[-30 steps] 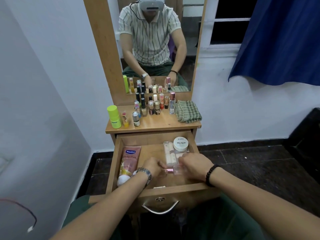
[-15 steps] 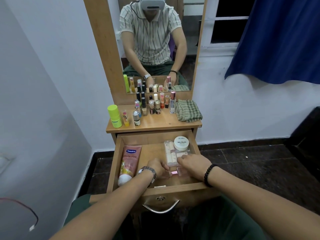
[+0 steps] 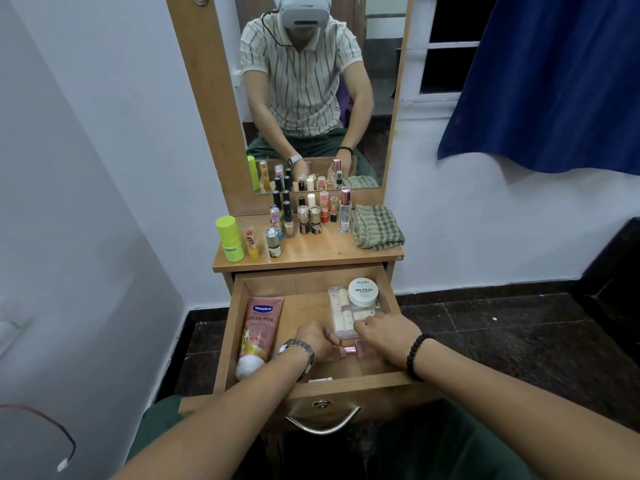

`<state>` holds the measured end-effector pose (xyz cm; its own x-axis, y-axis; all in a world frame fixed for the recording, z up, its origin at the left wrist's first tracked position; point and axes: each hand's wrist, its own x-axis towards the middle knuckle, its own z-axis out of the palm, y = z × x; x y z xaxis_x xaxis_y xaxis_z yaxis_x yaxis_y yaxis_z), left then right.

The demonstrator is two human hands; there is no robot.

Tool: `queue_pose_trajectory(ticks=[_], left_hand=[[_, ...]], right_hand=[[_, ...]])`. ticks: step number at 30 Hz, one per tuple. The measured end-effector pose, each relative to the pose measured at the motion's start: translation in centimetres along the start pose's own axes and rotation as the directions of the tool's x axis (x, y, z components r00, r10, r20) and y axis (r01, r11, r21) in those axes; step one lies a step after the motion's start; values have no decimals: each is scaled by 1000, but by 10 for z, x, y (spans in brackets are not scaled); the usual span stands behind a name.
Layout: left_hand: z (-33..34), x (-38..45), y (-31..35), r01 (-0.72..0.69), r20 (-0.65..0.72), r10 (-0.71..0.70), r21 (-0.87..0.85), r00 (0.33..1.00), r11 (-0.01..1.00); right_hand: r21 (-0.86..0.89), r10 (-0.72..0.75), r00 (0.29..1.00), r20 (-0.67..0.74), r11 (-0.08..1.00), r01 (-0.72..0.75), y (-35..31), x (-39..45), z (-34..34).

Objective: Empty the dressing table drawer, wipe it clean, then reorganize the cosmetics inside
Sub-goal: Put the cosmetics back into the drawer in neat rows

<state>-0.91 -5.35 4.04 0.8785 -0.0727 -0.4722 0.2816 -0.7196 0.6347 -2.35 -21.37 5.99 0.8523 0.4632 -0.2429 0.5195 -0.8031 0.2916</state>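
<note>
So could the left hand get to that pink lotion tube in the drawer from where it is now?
Probably yes. The pink lotion tube lies flat along the drawer's left wall, uncovered, just beside the left hand. That hand is busy gripping a small pink-capped bottle though, so it would likely have to let go first.

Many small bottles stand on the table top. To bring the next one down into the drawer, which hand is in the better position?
Probably the right hand. It only rests on the clear bottle in the drawer, while the left hand seems to grip its pink cap. The perfume bottle stands nearest its side.
</note>
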Motion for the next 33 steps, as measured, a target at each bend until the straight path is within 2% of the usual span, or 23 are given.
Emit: queue_pose_trajectory(ticks=[3, 5, 7, 9, 13, 16, 18, 19, 23, 25, 33], left_hand=[[-3, 0, -2, 4, 6, -4, -5, 1000, 1000], [-10, -3, -4, -44, -97, 60, 162, 993, 986], [-20, -11, 1, -95, -238, 193, 367, 952, 925], [-31, -16, 12, -203, -310, 351, 422, 884, 883], [-63, -10, 58, -435, -381, 613, 456, 693, 776], [-89, 7, 103, -512, -393, 740, 543, 546, 666], [-103, 20, 131, -511, -399, 776, 589, 489, 626], [-109, 28, 141, -494, -392, 778, 610, 491, 619], [-122, 60, 163, -380, -309, 741, 705, 597, 599], [-124, 73, 164, -349, -272, 730, 740, 627, 575], [-128, 78, 164, -385, -228, 746, 741, 626, 550]], right_hand=[[91, -2, 1000, -11, 996, 3, 2, -1, 2], [201, 9, 999, -32, 980, -2, 4, -3, 2], [303, 32, 998, -49, 953, -16, 7, -3, -2], [363, 66, 995, -79, 931, -33, 10, -1, -5], [429, 109, 984, -141, 902, -39, 9, 5, -4], [473, 136, 976, -172, 880, -39, 4, 10, 1], [498, 161, 965, -205, 866, -39, 4, 12, 2], [516, 171, 961, -217, 856, -36, 4, 12, 2], [559, 187, 952, -241, 829, -22, 7, 11, 1], [573, 194, 950, -246, 819, -19, 8, 10, 3], [612, 220, 939, -264, 791, -13, 10, 12, 8]])
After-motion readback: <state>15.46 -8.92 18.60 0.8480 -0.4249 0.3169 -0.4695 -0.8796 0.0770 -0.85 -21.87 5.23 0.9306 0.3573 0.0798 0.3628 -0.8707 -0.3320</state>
